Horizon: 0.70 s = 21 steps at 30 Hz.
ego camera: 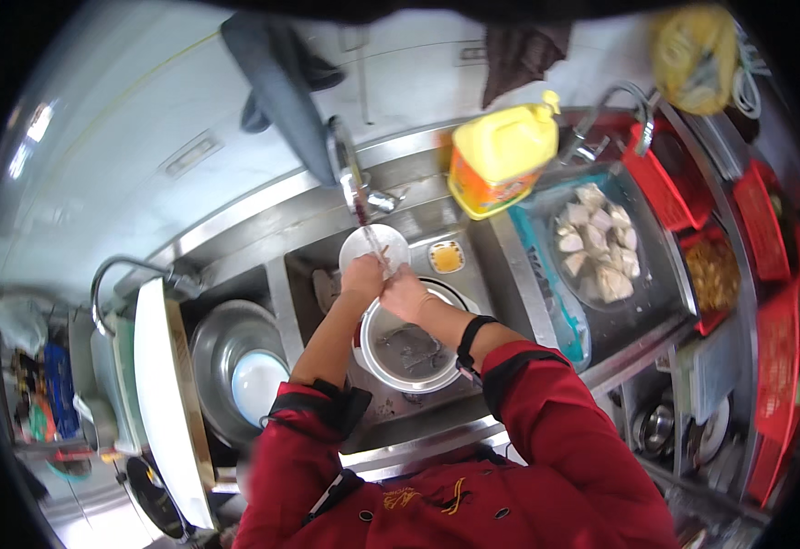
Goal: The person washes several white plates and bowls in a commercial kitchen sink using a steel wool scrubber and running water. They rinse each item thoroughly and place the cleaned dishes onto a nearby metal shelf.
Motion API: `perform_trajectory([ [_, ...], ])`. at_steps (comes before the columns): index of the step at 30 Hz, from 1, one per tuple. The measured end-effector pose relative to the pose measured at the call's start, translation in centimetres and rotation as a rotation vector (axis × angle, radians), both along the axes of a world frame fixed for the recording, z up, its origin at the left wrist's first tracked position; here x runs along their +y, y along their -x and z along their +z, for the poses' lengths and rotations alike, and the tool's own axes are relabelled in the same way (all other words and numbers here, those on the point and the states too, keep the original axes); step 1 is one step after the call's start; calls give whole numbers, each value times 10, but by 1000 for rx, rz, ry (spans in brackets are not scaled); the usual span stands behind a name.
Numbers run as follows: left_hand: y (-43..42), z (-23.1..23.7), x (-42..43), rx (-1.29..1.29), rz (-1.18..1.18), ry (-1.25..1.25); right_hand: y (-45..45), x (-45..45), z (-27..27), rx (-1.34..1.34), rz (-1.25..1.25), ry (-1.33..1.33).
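Note:
Both my hands are together under the running tap in the middle basin of a steel sink. My left hand and my right hand meet at the fingertips, in the stream of water. Whether anything is between the fingers is hidden. Just beyond them lies a round white dish, partly covered by my left hand. Below my right hand stands a white-rimmed round pot with a dark pattern or residue on its bottom. A small white dish with a yellow-orange middle rests to the right.
A yellow jug stands on the sink's back ledge. In the right basin, pale chunks sit in a clear container beside a teal-edged tray. The left basin holds a large steel bowl; a white board leans at its left. Red baskets are at right.

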State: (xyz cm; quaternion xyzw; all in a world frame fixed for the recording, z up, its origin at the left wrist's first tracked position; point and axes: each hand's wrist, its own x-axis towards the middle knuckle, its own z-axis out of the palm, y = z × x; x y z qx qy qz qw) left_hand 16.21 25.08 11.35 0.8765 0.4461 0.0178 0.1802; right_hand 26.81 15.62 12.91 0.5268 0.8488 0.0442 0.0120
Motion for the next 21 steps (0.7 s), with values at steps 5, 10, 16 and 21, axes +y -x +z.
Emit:
perform_trajectory([
  [5,18,2,-12,-154,262,175,-1,-9,-6,-46,71,-161],
  [10,7,-25,-24,54,-98,56,6,-41,-16,-47,145,-29],
  [16,-12,-5,-36,196,-157,282,-12,-55,-9,-5,52,152],
  [21,-14,49,-50,-164,375,188,-32,-35,-3,375,-357,292],
])
